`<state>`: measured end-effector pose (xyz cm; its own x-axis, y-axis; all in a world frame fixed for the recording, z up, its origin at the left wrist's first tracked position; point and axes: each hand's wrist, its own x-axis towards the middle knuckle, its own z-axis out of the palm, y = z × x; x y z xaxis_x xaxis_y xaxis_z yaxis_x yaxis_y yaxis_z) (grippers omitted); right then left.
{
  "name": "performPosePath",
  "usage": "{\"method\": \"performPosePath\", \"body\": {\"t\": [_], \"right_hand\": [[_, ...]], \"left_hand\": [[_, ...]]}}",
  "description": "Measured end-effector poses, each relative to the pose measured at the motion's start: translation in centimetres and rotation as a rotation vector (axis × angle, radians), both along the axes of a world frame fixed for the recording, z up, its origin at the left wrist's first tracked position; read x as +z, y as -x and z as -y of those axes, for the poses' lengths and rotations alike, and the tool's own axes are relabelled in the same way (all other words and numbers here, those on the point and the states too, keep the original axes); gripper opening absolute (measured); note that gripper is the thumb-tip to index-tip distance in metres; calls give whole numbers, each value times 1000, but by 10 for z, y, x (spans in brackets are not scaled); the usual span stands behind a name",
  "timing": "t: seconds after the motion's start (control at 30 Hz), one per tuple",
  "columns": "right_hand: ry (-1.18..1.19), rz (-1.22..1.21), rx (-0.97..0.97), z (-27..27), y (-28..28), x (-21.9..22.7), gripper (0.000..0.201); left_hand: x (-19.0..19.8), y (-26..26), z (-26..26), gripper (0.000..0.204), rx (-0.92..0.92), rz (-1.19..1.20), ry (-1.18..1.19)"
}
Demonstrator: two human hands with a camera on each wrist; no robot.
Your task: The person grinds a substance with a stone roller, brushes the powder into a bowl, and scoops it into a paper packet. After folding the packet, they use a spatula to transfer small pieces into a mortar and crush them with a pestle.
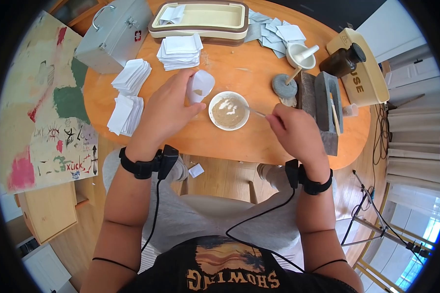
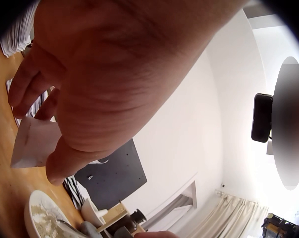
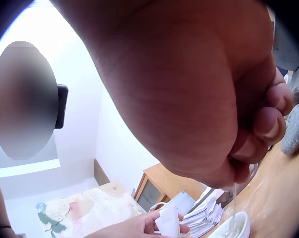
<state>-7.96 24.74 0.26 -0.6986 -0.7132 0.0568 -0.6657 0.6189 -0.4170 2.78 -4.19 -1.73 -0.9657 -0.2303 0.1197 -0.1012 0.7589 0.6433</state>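
A small white bowl [image 1: 211, 111] sits near the table's front edge, holding beige powder [image 1: 228, 118] with white streaks on top. Pinched in my right hand [image 1: 299, 131] is the thin handle of a spoon [image 1: 258, 114], whose far end reaches over the bowl's right rim into the powder. Left of the bowl, my left hand [image 1: 167, 113] holds a white paper packet [image 1: 204, 82] between thumb and fingers. The packet gapes and a bit of brown powder shows inside. In the left wrist view the packet [image 2: 36, 144] is tilted, close above the bowl [image 2: 29, 218].
Stacks of white packets [image 1: 180, 45] lie left and behind. A cream tray [image 1: 200, 38], a metal case [image 1: 113, 36] and grey packets [image 1: 271, 36] stand farther back. To the right are a white mortar [image 1: 294, 59], a round grey stone [image 1: 284, 87], a stone trough [image 1: 335, 78] and a dark bottle [image 1: 338, 62].
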Motion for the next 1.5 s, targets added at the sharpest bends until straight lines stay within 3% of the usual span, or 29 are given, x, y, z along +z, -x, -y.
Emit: {"method": "performPosePath", "body": {"t": [0.2,0.37,0.57,1.2,1.27,1.43,1.5], "right_hand": [[-80,246,-83,0,5,-8,27],[-36,657,-101,9,10,-37,37],[108,812,-108,10,10,-47,38],[298,816,-273,-18,16,23,31],[329,726,-154,-11,12,23,33],[253,521,-98,15,-8,10,30],[176,115,-35,21,-18,10,28]], "left_hand": [[8,-1,-4,69,20,57,16],[9,-1,-5,69,21,70,40],[9,-3,-4,69,27,86,59],[15,-2,-16,67,31,129,117],[13,-2,-18,66,31,132,126],[15,-3,-27,64,25,127,147],[16,-3,-29,64,22,155,137]]}}
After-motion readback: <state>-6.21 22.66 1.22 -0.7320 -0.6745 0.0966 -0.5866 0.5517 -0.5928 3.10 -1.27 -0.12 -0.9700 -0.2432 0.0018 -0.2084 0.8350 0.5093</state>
